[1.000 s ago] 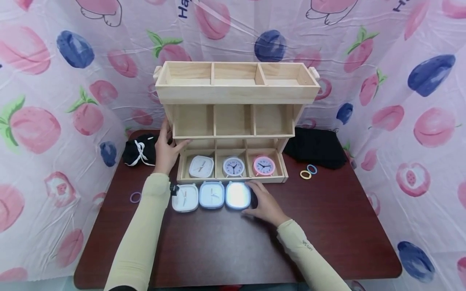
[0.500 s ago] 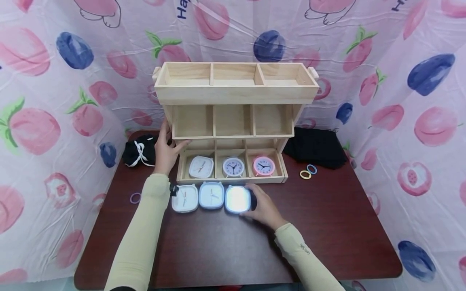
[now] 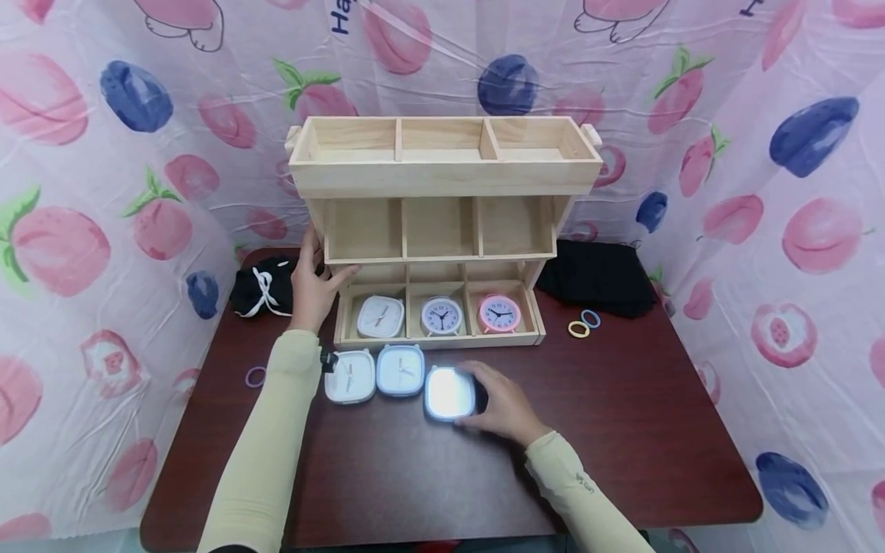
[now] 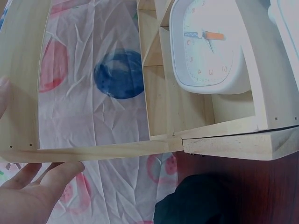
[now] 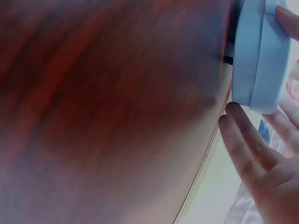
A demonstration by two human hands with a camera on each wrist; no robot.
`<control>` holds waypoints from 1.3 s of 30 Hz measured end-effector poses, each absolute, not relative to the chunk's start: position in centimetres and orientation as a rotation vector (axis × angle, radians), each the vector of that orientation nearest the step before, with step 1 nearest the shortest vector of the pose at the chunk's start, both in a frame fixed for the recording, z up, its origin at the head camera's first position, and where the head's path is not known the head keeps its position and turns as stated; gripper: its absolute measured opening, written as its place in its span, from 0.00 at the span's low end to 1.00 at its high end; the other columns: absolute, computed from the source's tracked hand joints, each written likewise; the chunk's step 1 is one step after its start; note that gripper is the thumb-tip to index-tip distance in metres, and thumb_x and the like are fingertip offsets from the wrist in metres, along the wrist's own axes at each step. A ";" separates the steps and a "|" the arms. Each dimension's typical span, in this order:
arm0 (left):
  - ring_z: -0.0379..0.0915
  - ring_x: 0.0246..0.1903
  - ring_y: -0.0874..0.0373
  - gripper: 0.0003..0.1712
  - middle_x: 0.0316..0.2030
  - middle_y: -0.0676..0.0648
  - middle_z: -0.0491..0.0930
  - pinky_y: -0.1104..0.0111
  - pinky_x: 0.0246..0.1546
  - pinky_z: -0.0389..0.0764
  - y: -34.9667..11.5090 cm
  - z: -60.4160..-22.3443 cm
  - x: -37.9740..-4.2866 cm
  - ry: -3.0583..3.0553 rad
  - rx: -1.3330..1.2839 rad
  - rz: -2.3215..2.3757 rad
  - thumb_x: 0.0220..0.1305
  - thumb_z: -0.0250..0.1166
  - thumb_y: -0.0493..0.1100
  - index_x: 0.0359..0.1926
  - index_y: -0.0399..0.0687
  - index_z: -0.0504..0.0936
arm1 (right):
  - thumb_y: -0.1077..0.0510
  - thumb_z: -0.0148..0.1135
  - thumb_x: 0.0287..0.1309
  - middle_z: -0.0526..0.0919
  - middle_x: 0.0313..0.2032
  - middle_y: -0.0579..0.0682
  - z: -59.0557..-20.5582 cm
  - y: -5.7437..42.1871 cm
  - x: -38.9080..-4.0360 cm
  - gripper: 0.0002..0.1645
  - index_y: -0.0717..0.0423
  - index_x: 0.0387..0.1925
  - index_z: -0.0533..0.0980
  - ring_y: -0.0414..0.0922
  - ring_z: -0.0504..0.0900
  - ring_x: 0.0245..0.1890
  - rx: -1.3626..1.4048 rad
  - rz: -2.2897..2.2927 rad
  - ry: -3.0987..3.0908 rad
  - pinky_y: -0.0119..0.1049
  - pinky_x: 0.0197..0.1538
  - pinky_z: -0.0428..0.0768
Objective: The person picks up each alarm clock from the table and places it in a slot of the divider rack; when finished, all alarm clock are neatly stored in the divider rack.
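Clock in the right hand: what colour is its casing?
Light blue; the clock shows its casing best in the right wrist view.

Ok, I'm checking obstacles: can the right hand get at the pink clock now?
Probably not without letting go: the right hand grips a blue clock. Otherwise, the way over the tray's front wall to the pink clock looks free.

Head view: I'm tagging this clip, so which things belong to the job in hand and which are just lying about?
Likely in the job:
pale-blue clock in the right hand
wooden rack at the left hand
five other clocks

Apparently lying about:
black pouch
black cloth
yellow ring
blue ring
purple ring
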State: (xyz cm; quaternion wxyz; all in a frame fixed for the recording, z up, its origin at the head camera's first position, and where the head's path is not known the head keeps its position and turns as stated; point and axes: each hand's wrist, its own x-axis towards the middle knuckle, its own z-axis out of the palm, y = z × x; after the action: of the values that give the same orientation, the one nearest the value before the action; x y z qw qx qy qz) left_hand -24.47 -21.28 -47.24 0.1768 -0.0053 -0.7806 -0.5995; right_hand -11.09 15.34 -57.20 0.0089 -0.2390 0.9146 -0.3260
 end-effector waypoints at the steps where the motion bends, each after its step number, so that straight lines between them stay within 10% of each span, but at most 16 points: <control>1: 0.59 0.81 0.46 0.61 0.84 0.48 0.58 0.43 0.80 0.64 -21.2 -47.1 -24.4 -2.212 -0.011 -1.698 0.65 0.78 0.37 0.86 0.73 0.50 | 0.43 0.92 0.37 0.81 0.68 0.45 -57.2 15.4 -11.0 0.56 0.43 0.70 0.76 0.47 0.80 0.70 -0.755 -1.009 2.861 0.52 0.72 0.80; 14: 0.59 0.80 0.42 0.60 0.84 0.42 0.57 0.43 0.80 0.64 -20.0 -44.3 -22.5 -2.236 0.009 -1.701 0.66 0.75 0.33 0.87 0.63 0.48 | 0.52 0.93 0.33 0.86 0.55 0.50 -56.0 16.4 -11.6 0.44 0.55 0.55 0.79 0.48 0.85 0.56 -0.770 -1.469 2.849 0.46 0.60 0.87; 24: 0.62 0.79 0.42 0.60 0.83 0.41 0.60 0.43 0.79 0.65 -20.1 -44.5 -22.7 -2.232 -0.004 -1.664 0.65 0.76 0.33 0.87 0.63 0.50 | 0.74 0.87 0.31 0.83 0.60 0.68 -47.2 17.8 -16.7 0.34 0.72 0.43 0.77 0.59 0.82 0.59 -0.706 -2.193 2.863 0.28 0.61 0.83; 39: 0.63 0.79 0.47 0.62 0.83 0.50 0.59 0.43 0.79 0.67 -21.2 -47.1 -24.5 -2.227 -0.028 -1.649 0.64 0.78 0.37 0.85 0.77 0.50 | 0.49 0.85 0.41 0.84 0.58 0.63 -42.3 18.9 -26.7 0.28 0.62 0.33 0.77 0.59 0.81 0.60 -0.352 -1.723 3.531 0.54 0.60 0.79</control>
State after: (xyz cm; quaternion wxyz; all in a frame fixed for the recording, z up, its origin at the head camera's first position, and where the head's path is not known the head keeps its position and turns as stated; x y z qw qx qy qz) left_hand -24.47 -21.20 -47.06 0.1841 -0.0098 -0.7900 -0.5848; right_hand -26.74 18.90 -42.25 -0.3909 -0.0822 0.8239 -0.4021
